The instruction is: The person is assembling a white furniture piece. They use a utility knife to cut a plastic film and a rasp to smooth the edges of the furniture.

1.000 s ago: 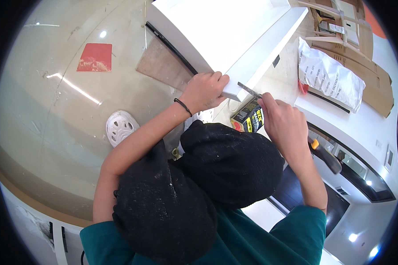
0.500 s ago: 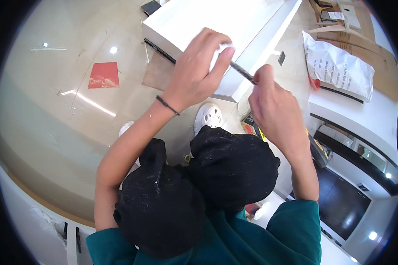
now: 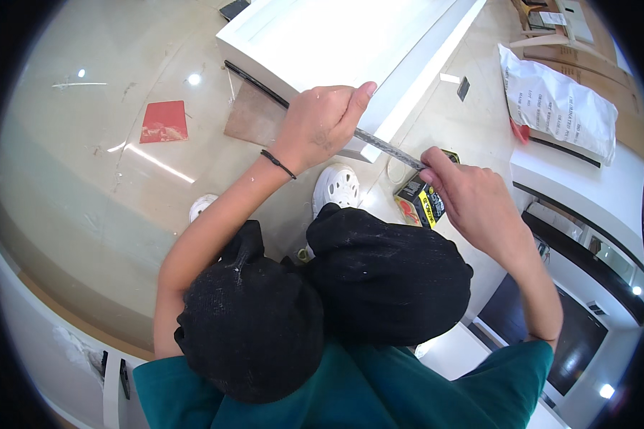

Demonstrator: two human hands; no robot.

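A narrow, speckled grey strip is pulled straight between my two hands. My left hand, with a dark band at the wrist, is closed round its upper left end, the thumb pointing up and right. My right hand pinches the other end between thumb and fingers. What material the strip is, I cannot make out. Just beyond the hands lies a long white furniture piece with raised edges, its near corner behind the strip. A black bar runs along its left side.
A black and yellow box stands on the floor below my right hand. At left lie a red square sheet and a brownish sheet. A printed white sack rests at right. My knees and white shoes are beneath my arms.
My right hand has moved right and down, so more of the strip shows between my hands. The left hand has turned and lowered; the white thing at its fingers no longer shows.
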